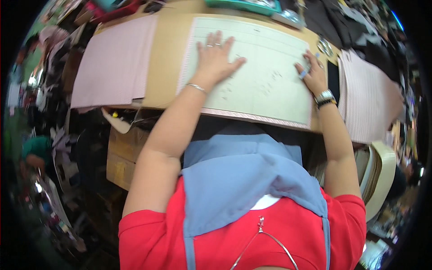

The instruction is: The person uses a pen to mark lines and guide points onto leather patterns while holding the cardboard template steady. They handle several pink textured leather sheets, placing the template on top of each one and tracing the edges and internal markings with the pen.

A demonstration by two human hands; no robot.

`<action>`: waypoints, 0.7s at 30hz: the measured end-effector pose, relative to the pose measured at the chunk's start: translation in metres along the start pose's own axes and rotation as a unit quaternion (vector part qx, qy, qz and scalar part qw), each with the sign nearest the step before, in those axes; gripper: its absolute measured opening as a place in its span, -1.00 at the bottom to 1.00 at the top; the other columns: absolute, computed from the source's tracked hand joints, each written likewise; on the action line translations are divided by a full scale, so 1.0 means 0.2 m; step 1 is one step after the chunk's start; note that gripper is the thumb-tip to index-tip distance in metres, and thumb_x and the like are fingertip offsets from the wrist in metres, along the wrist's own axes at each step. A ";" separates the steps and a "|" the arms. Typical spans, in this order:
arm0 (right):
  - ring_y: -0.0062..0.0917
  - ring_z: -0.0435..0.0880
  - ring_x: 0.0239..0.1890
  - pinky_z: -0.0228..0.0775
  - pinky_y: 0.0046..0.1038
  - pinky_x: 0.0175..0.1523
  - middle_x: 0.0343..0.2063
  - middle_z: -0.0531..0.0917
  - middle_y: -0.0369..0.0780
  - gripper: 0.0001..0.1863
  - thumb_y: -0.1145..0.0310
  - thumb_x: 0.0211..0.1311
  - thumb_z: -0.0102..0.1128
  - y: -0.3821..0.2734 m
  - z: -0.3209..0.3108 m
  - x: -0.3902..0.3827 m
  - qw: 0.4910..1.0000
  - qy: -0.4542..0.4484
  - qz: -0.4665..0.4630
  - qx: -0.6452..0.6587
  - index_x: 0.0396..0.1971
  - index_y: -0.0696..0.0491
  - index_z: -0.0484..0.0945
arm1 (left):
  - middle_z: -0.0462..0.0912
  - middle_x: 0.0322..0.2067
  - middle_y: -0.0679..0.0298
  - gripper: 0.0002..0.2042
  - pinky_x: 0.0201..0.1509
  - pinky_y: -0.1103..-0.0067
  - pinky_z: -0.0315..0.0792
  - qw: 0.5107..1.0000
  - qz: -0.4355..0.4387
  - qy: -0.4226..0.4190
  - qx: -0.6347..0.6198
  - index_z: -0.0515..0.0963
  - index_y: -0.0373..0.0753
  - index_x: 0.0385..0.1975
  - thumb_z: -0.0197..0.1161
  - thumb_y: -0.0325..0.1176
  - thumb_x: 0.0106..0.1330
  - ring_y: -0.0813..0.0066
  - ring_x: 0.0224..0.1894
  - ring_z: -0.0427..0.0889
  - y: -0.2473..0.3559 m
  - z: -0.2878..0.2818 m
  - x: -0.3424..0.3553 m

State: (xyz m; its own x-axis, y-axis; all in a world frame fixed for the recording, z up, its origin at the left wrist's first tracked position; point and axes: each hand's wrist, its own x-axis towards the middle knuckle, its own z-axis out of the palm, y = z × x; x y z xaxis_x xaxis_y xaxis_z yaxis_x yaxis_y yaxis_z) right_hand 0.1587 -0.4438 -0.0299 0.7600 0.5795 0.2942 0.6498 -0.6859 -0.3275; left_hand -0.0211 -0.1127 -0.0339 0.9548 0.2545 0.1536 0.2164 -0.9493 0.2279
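A large pale green pattern sheet point(261, 58) with handwritten marks lies on pink striped fabric point(252, 118), whose edges show at the left and front. My left hand point(216, 58) presses flat on the sheet's left part, fingers spread. Near the sheet's right edge, the fingers of my right hand point(314, 74) are bent around a slim pen-like thing point(303, 74) with pale blue ends. Its exact kind is too blurred to tell. Just beyond that hand lies a pair of scissors point(325, 47).
Pink fabric pieces point(114, 63) lie on the table's point(168, 54) left side. Another striped stack point(366, 96) hangs over the right edge, beside a dark strip point(333, 76). A green tray point(245, 5) stands at the back. Below the table at left is a cardboard box point(121, 157).
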 end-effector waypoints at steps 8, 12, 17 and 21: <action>-0.55 0.66 -0.03 0.50 -0.47 0.06 -0.13 0.72 -0.24 -0.38 -0.19 0.59 -0.13 -0.23 0.10 0.34 0.939 0.089 0.089 0.319 0.15 0.05 0.60 | 0.05 0.54 -0.11 -0.15 0.53 -0.21 -0.17 0.999 -0.010 -0.004 -0.036 0.27 -0.05 0.49 0.09 0.38 0.31 -0.11 0.59 -0.04 0.01 -0.04 -0.04; -0.64 0.68 -0.11 0.52 -0.56 -0.04 -0.14 0.75 -0.25 -0.53 -0.01 0.54 0.10 -0.74 0.29 0.64 0.853 -0.047 0.035 0.519 0.09 0.08 0.64 | 0.06 0.54 -0.11 -0.16 0.53 -0.21 -0.18 0.998 -0.013 0.017 -0.052 0.29 -0.05 0.48 0.09 0.37 0.30 -0.12 0.59 -0.05 -0.03 -0.03 -0.06; -0.53 0.78 -0.32 0.62 -0.46 -0.12 -0.35 0.82 -0.19 -0.72 0.25 0.35 0.27 -1.09 0.57 0.92 0.895 -0.035 -0.030 0.443 -0.19 0.18 0.71 | 0.07 0.54 -0.12 -0.17 0.53 -0.21 -0.19 0.998 -0.010 -0.022 -0.057 0.31 -0.12 0.46 0.12 0.32 0.30 -0.14 0.59 -0.06 0.03 -0.09 -0.02; -0.39 0.80 -0.35 0.61 -0.38 -0.13 -0.44 0.78 -0.10 -0.70 0.19 0.16 0.32 -1.28 0.67 0.99 0.928 -0.035 -0.007 0.371 -0.30 0.15 0.71 | 0.01 0.55 -0.14 -0.11 0.53 -0.21 -0.19 0.998 -0.020 -0.029 -0.051 0.21 -0.27 0.49 0.09 0.30 0.32 -0.13 0.61 -0.10 0.01 -0.10 -0.03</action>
State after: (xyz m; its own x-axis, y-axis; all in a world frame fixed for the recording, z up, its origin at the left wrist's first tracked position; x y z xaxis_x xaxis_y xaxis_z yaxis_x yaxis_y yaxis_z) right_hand 0.1444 -0.0950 -0.0095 0.7340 0.6303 0.2529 0.4691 -0.2014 -0.8599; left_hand -0.0306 -0.1128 -0.0157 0.9566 0.2780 0.0875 0.2356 -0.9142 0.3296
